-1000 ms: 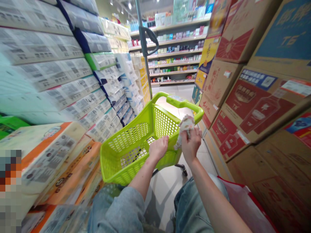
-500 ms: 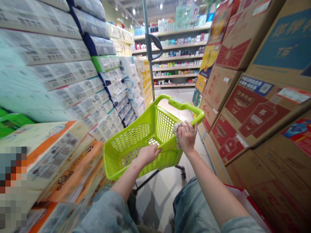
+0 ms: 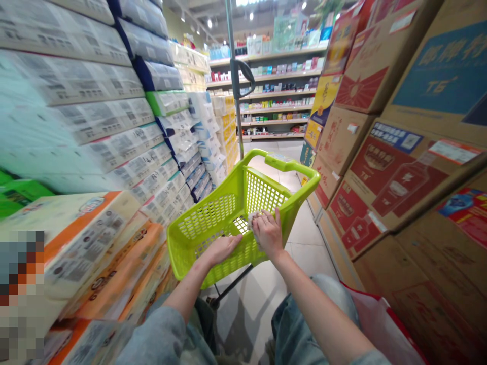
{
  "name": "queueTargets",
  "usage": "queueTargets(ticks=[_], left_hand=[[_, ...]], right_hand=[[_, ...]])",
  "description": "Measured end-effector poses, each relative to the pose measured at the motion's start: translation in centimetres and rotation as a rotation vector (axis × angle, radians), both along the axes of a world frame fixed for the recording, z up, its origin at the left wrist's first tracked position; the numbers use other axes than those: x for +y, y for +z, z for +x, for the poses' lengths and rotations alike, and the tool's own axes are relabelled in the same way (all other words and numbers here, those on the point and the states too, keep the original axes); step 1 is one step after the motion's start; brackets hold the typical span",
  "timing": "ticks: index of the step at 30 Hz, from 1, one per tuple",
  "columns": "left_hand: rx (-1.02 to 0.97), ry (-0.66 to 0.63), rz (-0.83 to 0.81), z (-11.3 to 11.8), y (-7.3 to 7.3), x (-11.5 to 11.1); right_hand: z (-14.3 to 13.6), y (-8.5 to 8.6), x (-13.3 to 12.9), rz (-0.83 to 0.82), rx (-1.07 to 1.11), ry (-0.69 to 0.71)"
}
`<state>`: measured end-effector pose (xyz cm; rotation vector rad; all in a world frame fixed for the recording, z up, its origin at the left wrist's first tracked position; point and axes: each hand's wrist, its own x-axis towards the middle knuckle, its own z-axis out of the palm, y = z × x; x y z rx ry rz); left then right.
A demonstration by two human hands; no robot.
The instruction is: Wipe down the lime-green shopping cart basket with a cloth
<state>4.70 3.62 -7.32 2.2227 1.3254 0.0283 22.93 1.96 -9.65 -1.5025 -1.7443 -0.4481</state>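
A lime-green shopping cart [image 3: 207, 210] with a perforated basket stands in front of me, its handle at the upper right. My left hand [image 3: 224, 248] is closed over the basket's near rim. Further right on that rim, my right hand [image 3: 268, 230] presses a crumpled greyish-white cloth [image 3: 253, 221] against the basket edge, fingers bent over it. The basket holds nothing that I can make out. A grey pole [image 3: 234, 81] with a looped grip rises behind the cart.
Stacked paper packs [image 3: 110, 121] line the left side, with orange-and-white packs [image 3: 87, 243] close by. Cardboard cartons [image 3: 395, 167] are piled along the right. Shelves of small boxes [image 3: 277, 109] stand behind. A red-edged white bag [image 3: 380, 314] is at the lower right.
My right hand and the cloth have moved left along the near rim, away from the handle corner. My left hand has shifted slightly left and down.
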Motion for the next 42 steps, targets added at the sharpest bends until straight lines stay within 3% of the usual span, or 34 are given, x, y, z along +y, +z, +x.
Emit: queueTargets(ticks=[3,7,12,14,17,22,26,31,37,42], left_hand=[[-0.031,0.036,0.004,0.1,-0.2,0.0],[-0.052,0.067,-0.001,0.2,-0.5,0.3],[-0.039,0.065,0.02,0.4,-0.2,0.4],[-0.03,0.068,0.024,0.6,0.0,0.4],[-0.012,0.075,0.031,0.9,0.0,0.3],[0.018,0.069,0.047,1.4,-0.4,0.4],[0.042,0.101,0.049,1.5,-0.4,0.5],[-0.01,0.103,0.044,1.3,-0.5,0.5],[-0.002,0.116,0.043,1.4,-0.6,0.5],[0.027,0.135,0.017,1.6,-0.5,0.5]], right_hand=[[-0.7,-0.5,-0.5,0.002,0.001,0.078],[2.2,-0.1,-1.3,0.077,0.107,0.132],[7.2,0.2,-1.9,0.103,0.529,-0.218],[8.0,0.1,-1.7,0.078,0.584,-0.27],[7.2,-0.1,-1.3,0.028,0.575,-0.195],[1.9,-1.0,-1.3,-0.09,0.438,0.002],[-1.1,-1.5,-1.9,-0.148,0.388,0.055],[0.7,-0.2,-1.6,-0.192,0.301,0.026],[5.2,2.7,0.6,-0.232,0.261,-0.159],[4.0,2.7,0.7,-0.23,0.216,-0.263]])
